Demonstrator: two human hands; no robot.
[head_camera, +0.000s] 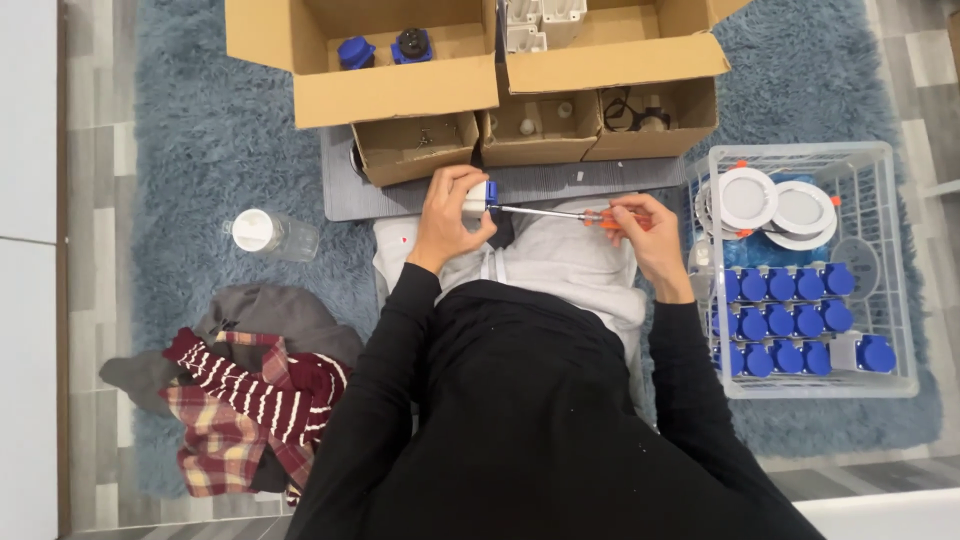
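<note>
Black sleeves lead up to the left hand (448, 212) clamping a small white-and-blue socket (481, 196) (light, rigid, best gripped bodywise), right hand's (648, 230) fingers pinching the orange-handled screwdriver (560, 213).

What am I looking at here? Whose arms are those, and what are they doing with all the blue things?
This picture comes from a camera worn on a person's head, looking down, so you see that person's own arms in black sleeves. They sit on a fluffy grey-blue rug. The left hand grips a small white and blue plastic part. The right hand holds an orange-handled screwdriver, its tip against that part. On the right stands a white wire basket with rows of blue round caps. Open brown cardboard boxes sit in front. A clear plastic bottle lies on the left.
</note>
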